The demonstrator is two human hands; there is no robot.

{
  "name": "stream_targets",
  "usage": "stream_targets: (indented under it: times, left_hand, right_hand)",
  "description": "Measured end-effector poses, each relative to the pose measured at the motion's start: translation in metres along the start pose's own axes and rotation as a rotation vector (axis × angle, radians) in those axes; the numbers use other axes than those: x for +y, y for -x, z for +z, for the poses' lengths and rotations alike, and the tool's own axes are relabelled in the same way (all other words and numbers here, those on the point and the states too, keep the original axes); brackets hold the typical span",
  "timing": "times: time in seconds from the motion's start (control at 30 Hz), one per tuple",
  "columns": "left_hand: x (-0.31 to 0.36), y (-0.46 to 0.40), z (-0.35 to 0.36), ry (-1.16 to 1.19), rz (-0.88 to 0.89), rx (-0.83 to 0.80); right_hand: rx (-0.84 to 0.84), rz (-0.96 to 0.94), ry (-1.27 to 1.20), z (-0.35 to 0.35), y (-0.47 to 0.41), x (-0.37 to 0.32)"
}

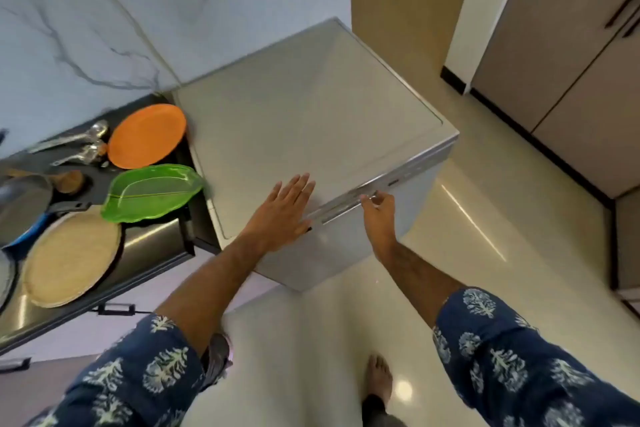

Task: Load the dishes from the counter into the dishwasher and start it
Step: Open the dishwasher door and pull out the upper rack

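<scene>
The top front edge of the dishwasher [311,121] is met by both hands. The left hand [282,211] is laid flat on the grey top near the front edge, fingers straight and close together, nothing being held. The right hand [379,215] is set at the recessed handle strip [346,203] along the upper edge of the door, with the fingers curled over its lip; how firmly the strip is gripped cannot be told. The door is seen shut, and the control panel is too blurred to be read.

Both forearms are bare, and dark blue sleeves [512,360] with a pale leaf print are seen at the elbows.

The dishes are found on the counter [152,246] just beside the dishwasher, on its left. A green leaf-shaped plate [152,192] is placed nearest the machine, with an orange plate [147,135] behind it and a round tan plate [71,258] in front of it. Metal spoons [83,146] are laid beside the orange plate, and a dark pan [20,204] is partly cut off at the frame's left edge.

A bare foot [379,376] is seen on the glossy cream floor [485,253]. Beige cabinets [571,80] with dark handles are stood at the right.
</scene>
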State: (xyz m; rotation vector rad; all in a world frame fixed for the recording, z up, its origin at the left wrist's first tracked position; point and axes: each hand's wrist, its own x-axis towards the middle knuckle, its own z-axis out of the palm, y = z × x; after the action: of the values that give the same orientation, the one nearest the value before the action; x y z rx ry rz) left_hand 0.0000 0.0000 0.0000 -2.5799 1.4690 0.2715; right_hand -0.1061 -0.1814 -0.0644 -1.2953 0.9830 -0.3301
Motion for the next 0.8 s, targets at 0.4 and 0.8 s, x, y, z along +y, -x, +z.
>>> stream_targets:
  times: [0.4,0.8]
  left_hand:
    - [-0.017,-0.032,0.046,-0.024,0.167,0.051]
    - [-0.012,-0.023,0.045,-0.059,0.333,0.09]
  right_hand:
    - [-0.17,0.342,-0.652,0.021,-0.034,0.013]
    - [-0.008,0.223,-0.465,0.012,-0.017,0.036]
